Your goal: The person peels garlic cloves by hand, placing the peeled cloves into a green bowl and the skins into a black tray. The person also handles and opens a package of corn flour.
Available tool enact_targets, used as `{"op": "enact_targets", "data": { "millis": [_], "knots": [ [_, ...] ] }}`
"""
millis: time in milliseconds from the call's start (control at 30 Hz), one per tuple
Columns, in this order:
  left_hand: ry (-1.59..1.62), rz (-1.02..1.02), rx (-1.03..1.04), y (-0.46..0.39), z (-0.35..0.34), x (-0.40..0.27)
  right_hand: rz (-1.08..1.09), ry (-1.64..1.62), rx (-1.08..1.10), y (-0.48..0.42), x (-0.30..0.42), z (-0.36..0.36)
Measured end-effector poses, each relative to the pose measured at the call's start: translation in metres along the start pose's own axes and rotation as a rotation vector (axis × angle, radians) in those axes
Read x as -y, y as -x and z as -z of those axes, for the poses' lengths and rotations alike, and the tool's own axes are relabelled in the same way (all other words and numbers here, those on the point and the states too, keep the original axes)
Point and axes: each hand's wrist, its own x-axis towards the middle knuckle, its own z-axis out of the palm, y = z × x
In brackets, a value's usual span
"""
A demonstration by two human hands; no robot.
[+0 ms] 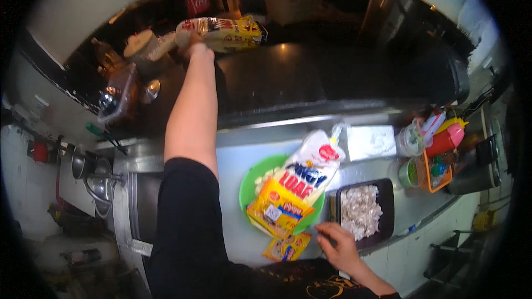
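My left hand [194, 45] reaches far across the dark upper counter and grips the near-left end of a bagged bread loaf [226, 33] in yellow and clear wrapping; its fingers are blurred. Another bagged loaf [311, 166] lies tilted over a green plastic bowl [246, 191], which holds pale pieces partly hidden by the bag. On the bowl's near side rests a yellow food packet [280, 207]. A smaller yellow packet [287, 247] lies just below it on the white board. My right hand [341, 247] hovers beside that packet, fingers loosely bent and holding nothing.
A black tray [387, 209] of greyish-white pieces stands right of the bowl. Behind it are a foil-like sheet [371, 142], a lidded tub [410, 139], sauce bottles [444, 141] and an orange basket [428, 176]. A clear plastic container [120, 95] sits far left on the raised counter [282, 79].
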Motion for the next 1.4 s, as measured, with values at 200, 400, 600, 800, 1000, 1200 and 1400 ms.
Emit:
{"op": "enact_targets", "data": {
  "millis": [200,400,600,800,1000,1200,1400],
  "knots": [
    [-0.510,-0.007,0.374,0.080,0.018,-0.012,0.242,0.124,-0.041,-0.027,0.007,0.005],
    [-1.220,-0.236,0.872,0.298,0.090,-0.106,0.418,0.259,-0.101,-0.063,0.023,-0.002],
    [-1.255,0.100,1.084,0.360,0.255,-0.099,0.184,0.520,0.107,-0.114,0.057,-0.033],
    [-0.875,0.562,1.033,0.388,0.284,-0.100,0.068,0.373,0.393,-0.135,0.050,-0.032],
    [-0.463,0.929,0.792,0.414,0.284,-0.126,0.224,-0.230,0.406,-0.118,0.073,0.002],
    [0.042,0.928,0.809,0.444,0.325,-0.187,0.832,-0.228,0.797,-0.092,0.137,-0.003],
    [-0.286,0.388,0.502,0.496,0.405,-0.222,0.688,-0.056,0.953,-0.053,0.093,-0.083]
  ]
}}
